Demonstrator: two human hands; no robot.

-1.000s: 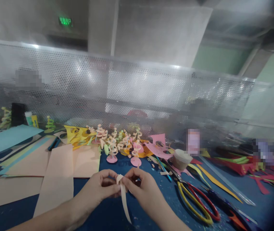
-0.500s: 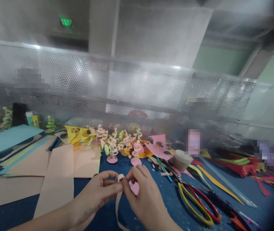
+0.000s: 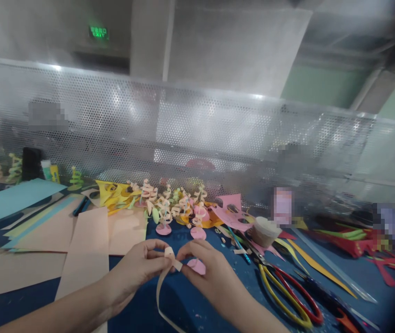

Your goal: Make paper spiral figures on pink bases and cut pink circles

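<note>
A narrow cream paper strip (image 3: 159,296) has its upper end folded into a small loop, while its long tail curves down toward the table's front edge. My left hand (image 3: 142,268) pinches this loop between thumb and fingertips. Close by on the right, my right hand (image 3: 211,270) has thumb and forefinger apart, beside the strip's short free end; whether they touch it I cannot tell. Partly behind that hand lies a pink paper disc (image 3: 196,266). Farther back stand curled paper spirals on pink round bases (image 3: 163,229).
On the left lie peach paper sheets (image 3: 86,249) and a blue sheet (image 3: 20,199). To the right are scissors (image 3: 287,296) with red and yellow handles, a white tub (image 3: 265,231), a clear ruler (image 3: 343,270) and a dark tool (image 3: 332,296). A perforated metal screen (image 3: 190,120) closes off the back.
My right thumb and forefinger have parted and drawn slightly away from the strip's end, which now shows. My left hand keeps its pinch, and the loop sits slightly farther left.
</note>
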